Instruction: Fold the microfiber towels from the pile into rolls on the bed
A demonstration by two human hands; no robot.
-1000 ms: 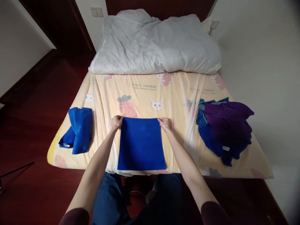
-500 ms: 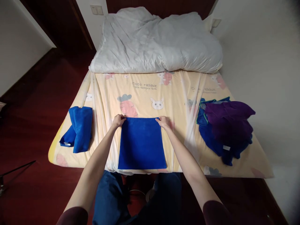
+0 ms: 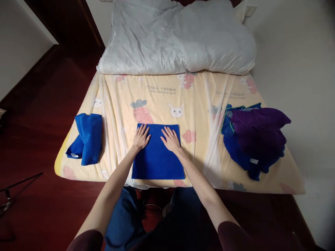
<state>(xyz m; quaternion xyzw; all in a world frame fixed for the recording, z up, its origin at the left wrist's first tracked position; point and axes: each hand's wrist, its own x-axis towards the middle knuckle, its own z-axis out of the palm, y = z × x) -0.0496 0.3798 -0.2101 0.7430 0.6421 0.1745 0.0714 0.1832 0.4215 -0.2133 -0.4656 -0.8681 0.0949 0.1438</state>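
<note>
A blue towel (image 3: 158,158) lies flat in a near-square at the front edge of the bed, right before me. My left hand (image 3: 141,137) rests palm down on its far left corner, fingers spread. On the far right part of the cloth, my right hand (image 3: 170,138) also lies flat with its fingers apart. Neither hand grips anything. To the left are folded blue towels (image 3: 91,137), one crossing another, with a small white tag showing. A loose heap on the right has a purple towel (image 3: 258,129) on top of blue cloth (image 3: 237,155).
The bed (image 3: 117,104) has a cream sheet with rabbit and carrot prints. A bulky grey-white quilt (image 3: 178,38) fills its far end. A wall (image 3: 295,87) stands close on the right. A thin black stand (image 3: 22,182) is on the dark red floor at left.
Both hands have let go of the towel's far corners and now lie flat on it, fingers spread. The view has tilted slightly downward.
</note>
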